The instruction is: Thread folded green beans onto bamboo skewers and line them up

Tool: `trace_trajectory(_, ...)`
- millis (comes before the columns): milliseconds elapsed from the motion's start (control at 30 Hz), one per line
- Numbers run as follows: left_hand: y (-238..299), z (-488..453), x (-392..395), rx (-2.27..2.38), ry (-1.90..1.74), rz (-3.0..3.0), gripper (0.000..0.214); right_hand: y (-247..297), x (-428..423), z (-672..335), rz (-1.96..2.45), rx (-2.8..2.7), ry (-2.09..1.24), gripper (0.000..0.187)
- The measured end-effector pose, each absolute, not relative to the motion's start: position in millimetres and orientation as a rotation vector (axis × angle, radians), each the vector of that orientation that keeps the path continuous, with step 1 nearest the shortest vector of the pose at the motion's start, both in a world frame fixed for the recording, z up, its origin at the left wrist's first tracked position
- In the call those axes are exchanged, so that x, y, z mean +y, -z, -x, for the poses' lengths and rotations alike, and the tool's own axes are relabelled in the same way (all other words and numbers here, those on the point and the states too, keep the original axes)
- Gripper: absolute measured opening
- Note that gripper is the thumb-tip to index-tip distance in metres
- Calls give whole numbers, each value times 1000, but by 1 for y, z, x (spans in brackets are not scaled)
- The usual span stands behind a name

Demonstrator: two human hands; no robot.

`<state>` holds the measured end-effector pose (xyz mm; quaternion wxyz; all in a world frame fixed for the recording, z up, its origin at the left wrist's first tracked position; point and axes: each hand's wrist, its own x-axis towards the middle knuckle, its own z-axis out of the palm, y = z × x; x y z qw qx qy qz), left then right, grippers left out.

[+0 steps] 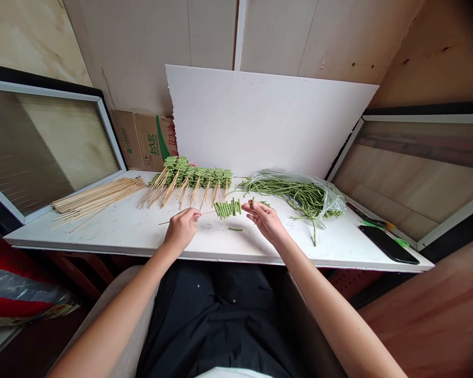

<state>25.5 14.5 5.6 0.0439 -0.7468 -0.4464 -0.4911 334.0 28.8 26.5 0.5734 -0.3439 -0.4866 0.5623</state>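
My left hand is closed round a thin wooden skewer, whose tail sticks out to the left. Cut pieces of green bean sit side by side along the skewer, between my two hands. At its right end, my right hand pinches a short green bean piece at the tip. One loose bean piece lies on the white table just below. A few more cut pieces show partly behind my right hand.
Finished bean skewers are stacked at the back, bare skewers lie left. Long green beans spill from a clear plastic bag. A black phone rests at the right edge. A cardboard box and a white board stand behind.
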Motion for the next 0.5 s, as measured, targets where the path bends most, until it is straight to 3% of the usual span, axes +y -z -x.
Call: trace_trajectory(500, -4, -26, 15, -1357, 1500, 2303, 34, -23, 31, -334, 778, -1065, -1348, 44)
